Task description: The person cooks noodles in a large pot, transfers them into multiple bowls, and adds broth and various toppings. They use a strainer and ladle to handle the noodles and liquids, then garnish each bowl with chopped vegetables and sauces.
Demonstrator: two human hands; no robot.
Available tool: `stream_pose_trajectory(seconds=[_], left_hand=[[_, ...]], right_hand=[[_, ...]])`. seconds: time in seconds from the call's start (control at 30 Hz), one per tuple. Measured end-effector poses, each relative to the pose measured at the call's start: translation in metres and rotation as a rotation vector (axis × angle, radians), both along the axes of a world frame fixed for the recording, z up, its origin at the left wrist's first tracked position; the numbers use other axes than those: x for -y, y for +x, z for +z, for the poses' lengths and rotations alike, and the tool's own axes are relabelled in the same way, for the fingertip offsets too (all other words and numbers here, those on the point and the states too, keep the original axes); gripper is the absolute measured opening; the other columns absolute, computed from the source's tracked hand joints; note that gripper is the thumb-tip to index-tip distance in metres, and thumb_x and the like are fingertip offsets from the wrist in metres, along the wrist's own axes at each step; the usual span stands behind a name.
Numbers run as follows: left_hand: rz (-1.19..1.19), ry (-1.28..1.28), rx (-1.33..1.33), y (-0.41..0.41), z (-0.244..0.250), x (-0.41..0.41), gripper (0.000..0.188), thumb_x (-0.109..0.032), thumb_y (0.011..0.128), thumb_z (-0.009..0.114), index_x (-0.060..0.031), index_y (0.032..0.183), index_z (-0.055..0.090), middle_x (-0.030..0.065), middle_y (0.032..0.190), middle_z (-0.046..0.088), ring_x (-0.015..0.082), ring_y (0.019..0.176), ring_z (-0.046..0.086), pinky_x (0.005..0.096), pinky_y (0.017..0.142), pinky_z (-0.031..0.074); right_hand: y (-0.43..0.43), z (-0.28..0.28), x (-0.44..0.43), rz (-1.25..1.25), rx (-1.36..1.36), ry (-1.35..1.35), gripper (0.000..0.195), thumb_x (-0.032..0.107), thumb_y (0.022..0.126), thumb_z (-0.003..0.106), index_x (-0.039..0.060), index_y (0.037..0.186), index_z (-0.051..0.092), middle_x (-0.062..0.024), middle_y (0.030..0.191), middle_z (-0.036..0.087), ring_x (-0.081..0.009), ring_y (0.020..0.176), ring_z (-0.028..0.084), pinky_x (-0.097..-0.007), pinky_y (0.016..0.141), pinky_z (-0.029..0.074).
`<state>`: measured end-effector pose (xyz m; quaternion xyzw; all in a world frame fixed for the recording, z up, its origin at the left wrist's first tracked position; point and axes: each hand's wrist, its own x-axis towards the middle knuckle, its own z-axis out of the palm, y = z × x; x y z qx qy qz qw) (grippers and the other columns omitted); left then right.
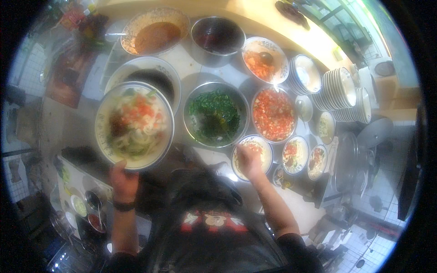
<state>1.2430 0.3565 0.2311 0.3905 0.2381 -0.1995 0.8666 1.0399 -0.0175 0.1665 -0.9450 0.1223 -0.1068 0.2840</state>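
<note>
My left hand [124,181] grips the near rim of a large bowl [136,126] with noodles, chopped red vegetable, dark sauce and greens, held up over the left side of the counter. My right hand [248,159] is at a smaller noodle bowl [235,160], covering part of its topping; whether it grips the rim or something small is hidden. Just beyond stand a metal bowl of chopped greens [216,109] and a bowl of diced red vegetable [274,114]. Two more topped noodle bowls [295,153] [316,162] sit to the right.
Behind are a bowl of orange-brown sauce [157,36], a metal pot of dark liquid [218,36], a bowl of orange food with a ladle [259,65] and a bowl of dark liquid [153,78]. Stacked bowls [336,87] stand at the right. Small dishes [79,205] lie at the lower left.
</note>
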Motion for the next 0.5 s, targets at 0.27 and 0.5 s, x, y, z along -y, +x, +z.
stream_pose_trajectory(seconds=[0.27, 0.5], left_hand=[[-0.031, -0.074, 0.012, 0.0, -0.013, -0.005, 0.043, -0.003, 0.079, 0.056, -0.0025, 0.122, 0.053, 0.011, 0.119, 0.059, 0.0265, 0.11, 0.058, 0.042, 0.095, 0.048], [-0.075, -0.109, 0.012, -0.001, -0.01, 0.024, 0.044, 0.0, 0.078, 0.056, -0.002, 0.122, 0.053, 0.0099, 0.119, 0.059, 0.0262, 0.109, 0.058, 0.0426, 0.095, 0.048]], right_hand=[[0.002, 0.0, -0.025, -0.994, 0.145, 1.429, 0.01, 0.011, 0.092, 0.055, 0.0022, 0.088, 0.058, 0.0007, 0.061, 0.046, -0.0081, 0.047, 0.041, -0.0213, 0.04, 0.03], [0.004, 0.099, 0.007, -0.76, 0.228, 1.162, 0.019, 0.014, 0.095, 0.052, -0.0023, 0.094, 0.062, -0.0032, 0.061, 0.053, -0.0092, 0.042, 0.043, -0.0227, 0.037, 0.035]])
